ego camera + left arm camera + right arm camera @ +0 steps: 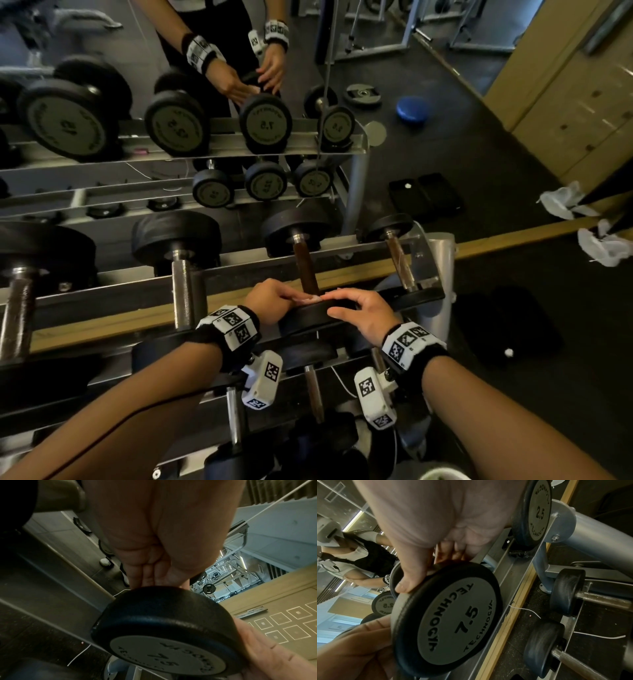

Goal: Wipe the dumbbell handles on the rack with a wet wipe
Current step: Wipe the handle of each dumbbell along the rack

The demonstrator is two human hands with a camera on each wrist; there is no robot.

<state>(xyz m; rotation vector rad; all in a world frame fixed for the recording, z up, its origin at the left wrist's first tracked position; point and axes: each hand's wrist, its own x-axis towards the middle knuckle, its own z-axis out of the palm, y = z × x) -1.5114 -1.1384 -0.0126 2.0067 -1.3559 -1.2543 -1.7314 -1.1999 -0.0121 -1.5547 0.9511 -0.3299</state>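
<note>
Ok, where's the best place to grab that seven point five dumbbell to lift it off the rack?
Grip the brown handle of the 7.5 dumbbell from above: the bar lies exposed between the heads, which are wide, smooth discs. Both the left hand and right hand are at its near head.

This is a gym. Tiered steel rack (239,263) of black dumbbells (176,236) stands against a wall mirror (445,102). Mirror reflects cable machines and rubber flooring.
</note>
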